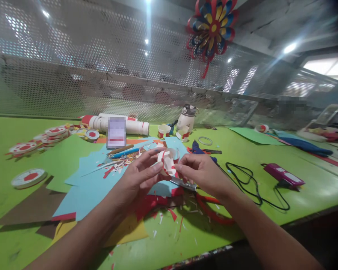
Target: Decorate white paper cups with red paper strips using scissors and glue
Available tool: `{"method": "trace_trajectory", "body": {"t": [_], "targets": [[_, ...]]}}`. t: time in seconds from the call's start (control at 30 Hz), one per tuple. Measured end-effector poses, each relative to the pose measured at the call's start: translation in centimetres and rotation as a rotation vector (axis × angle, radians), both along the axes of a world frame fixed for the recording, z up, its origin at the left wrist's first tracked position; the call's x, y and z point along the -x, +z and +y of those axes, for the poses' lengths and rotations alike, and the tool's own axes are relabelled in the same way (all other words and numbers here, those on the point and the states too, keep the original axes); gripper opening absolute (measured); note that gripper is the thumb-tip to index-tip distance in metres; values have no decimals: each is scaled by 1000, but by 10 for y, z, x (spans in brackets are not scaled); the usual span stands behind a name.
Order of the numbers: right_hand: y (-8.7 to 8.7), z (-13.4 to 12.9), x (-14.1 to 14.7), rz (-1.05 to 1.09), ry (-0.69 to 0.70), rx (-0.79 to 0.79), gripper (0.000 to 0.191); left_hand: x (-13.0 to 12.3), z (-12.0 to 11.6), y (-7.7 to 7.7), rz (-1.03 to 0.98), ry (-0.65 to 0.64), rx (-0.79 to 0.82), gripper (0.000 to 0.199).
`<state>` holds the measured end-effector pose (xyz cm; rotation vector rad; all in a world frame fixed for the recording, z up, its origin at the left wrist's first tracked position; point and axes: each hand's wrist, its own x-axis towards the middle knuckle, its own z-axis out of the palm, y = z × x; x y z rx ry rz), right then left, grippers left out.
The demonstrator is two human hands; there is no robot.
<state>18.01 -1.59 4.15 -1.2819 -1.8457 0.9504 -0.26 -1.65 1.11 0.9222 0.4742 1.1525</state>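
A small white and red paper cup piece [166,162] is held between both hands over the sheets of coloured paper. My left hand [142,170] grips its left side with thumb and fingers. My right hand [198,170] pinches its right edge near a red part. Just below the hands lie scissors [183,183] with orange-red handles, partly hidden by my right hand. Light blue paper [92,195] spreads under and left of the hands, with red and white scraps [121,165] and a blue pen [125,153] on it.
Behind stand paper cups [164,130], a bottle [186,119] and white rolls [124,124]. Red and white discs [29,177] lie at the left. A purple power strip [283,175] with a black cable [250,183] is at the right. A paper flower [214,28] hangs above.
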Motion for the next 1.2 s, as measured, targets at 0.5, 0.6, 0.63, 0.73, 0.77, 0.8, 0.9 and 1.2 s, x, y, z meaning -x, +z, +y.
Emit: {"method": "trace_trajectory", "body": {"t": [0.5, 0.6, 0.63, 0.73, 0.77, 0.8, 0.9, 1.2], "targets": [[-3, -3, 4, 23, -88, -71, 19, -2, -2, -2, 8, 43, -26, 36], [-4, -3, 5, 24, -91, -79, 20, -4, -3, -1, 1, 26, -61, 33], [-4, -3, 6, 28, -92, -78, 20, -4, -3, -1, -4, 21, -71, 32], [-6, -3, 7, 44, -97, -75, 20, -5, -3, 0, -17, 24, -81, 33], [-6, -3, 7, 49, -98, -79, 20, -5, -3, 0, -19, 27, -81, 33], [-7, -3, 7, 51, -98, -85, 20, -5, -3, -1, -21, 31, -81, 33], [-8, -3, 8, 41, -104, -101, 20, -5, -3, -2, -15, 38, -82, 32], [-8, -3, 10, -5, -125, -157, 20, -5, -2, -3, 8, 46, -87, 33]]}}
